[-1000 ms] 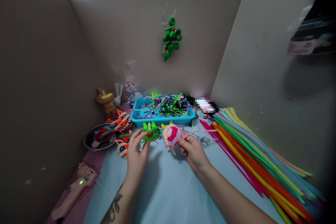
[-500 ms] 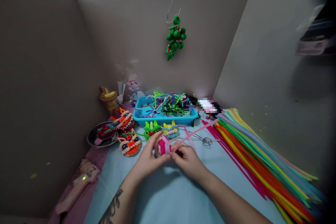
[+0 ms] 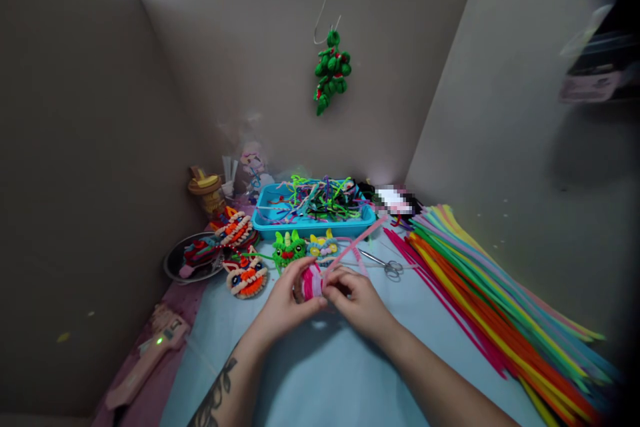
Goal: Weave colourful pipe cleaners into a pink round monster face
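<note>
Left hand (image 3: pixel 286 299) grips pink piece (image 3: pixel 313 281), seemingly unfinished; right hand (image 3: pixel 363 300) pinches loose strip (image 3: pixel 359 241); green head (image 3: pixel 289 248), towards far edge of worktop (image 3: pixel 320 380), looks complete.

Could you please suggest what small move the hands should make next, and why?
I would probably have the right hand draw the pink strip snug against the pink-and-white piece. The left hand cups that piece, the right fingertips seem to pinch the strip near its edge, and the strip's long end sticks out free.
</note>
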### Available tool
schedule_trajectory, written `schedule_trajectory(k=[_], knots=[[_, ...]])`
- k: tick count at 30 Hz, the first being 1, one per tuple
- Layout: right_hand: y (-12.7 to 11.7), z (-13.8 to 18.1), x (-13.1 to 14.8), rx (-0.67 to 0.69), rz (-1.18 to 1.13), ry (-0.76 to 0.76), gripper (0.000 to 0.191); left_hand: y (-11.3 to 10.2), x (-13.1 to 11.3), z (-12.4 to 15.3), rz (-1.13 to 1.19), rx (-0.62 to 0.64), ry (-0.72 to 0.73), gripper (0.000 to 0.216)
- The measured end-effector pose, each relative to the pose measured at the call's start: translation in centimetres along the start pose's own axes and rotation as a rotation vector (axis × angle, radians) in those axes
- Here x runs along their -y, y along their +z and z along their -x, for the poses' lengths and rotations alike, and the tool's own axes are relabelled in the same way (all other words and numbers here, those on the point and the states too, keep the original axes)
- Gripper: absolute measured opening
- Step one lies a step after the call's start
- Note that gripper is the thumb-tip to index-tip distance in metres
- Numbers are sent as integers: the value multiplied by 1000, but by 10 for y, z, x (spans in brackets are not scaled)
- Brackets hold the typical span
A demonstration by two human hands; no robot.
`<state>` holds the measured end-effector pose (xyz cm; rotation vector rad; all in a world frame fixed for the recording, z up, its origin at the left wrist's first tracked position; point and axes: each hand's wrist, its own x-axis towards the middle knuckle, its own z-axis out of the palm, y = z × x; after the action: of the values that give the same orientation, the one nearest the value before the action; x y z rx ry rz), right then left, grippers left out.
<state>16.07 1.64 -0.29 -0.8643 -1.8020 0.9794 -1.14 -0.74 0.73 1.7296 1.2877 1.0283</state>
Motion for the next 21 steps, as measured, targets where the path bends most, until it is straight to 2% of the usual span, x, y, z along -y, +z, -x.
schedule_trajectory(k=[4,8,12,14,21], knots=[[2,3,4,-80,57,-3,4,3,-2,0,-31,-13,-6,61],[1,4,4,-101,95,-7,7,4,-1,0,-46,10,9,60],[-7,3,3,-253,204,-104,6,3,-1,1,-60,24,5,61],[-10,2,2,-288,226,-115,4,2,-2,1,-58,39,7,62],[-11,-6,0,-125,34,94,8,3,-10,1,-15,105,41,65]])
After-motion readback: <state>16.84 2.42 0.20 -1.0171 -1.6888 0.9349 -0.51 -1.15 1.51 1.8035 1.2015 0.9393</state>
